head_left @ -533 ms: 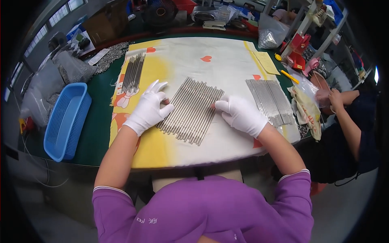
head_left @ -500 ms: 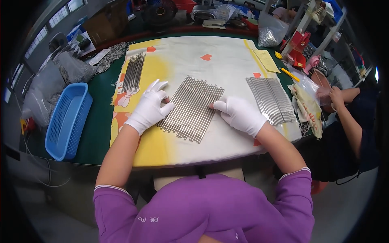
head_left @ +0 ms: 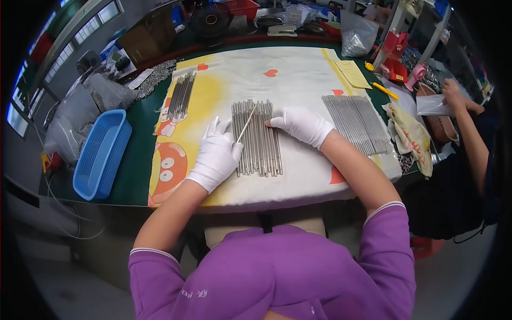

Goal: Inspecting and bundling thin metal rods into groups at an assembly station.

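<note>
A row of slim metal rods [head_left: 261, 146] lies in the middle of the cloth, pointing away from me, with uneven ends. One bright rod [head_left: 247, 124] slants across the top of them. Its lower end meets the thumb and finger of my left hand [head_left: 210, 160], which seem to pinch it; the other fingers of that hand are spread along the row's left edge. At the upper right edge of the row, my right hand [head_left: 304, 125] has its fingertips closed against the rods. What lies between those fingertips is partly hidden. White gloves cover both hands, with some fingertips bare.
Darker rods [head_left: 181, 96] lie at the far left of the patterned cloth [head_left: 298, 176]. A flat sheet of rods [head_left: 357, 122] is on the right. A blue basket [head_left: 102, 154] stands at the left. Another person's hand [head_left: 453, 96] holds a clear bag at the right.
The middle rods have gone from a slanted, spread row to a narrower, straighter bunch. One rod now crosses over them. My left hand shifted right and nearer; my right hand moved left and farther away.
</note>
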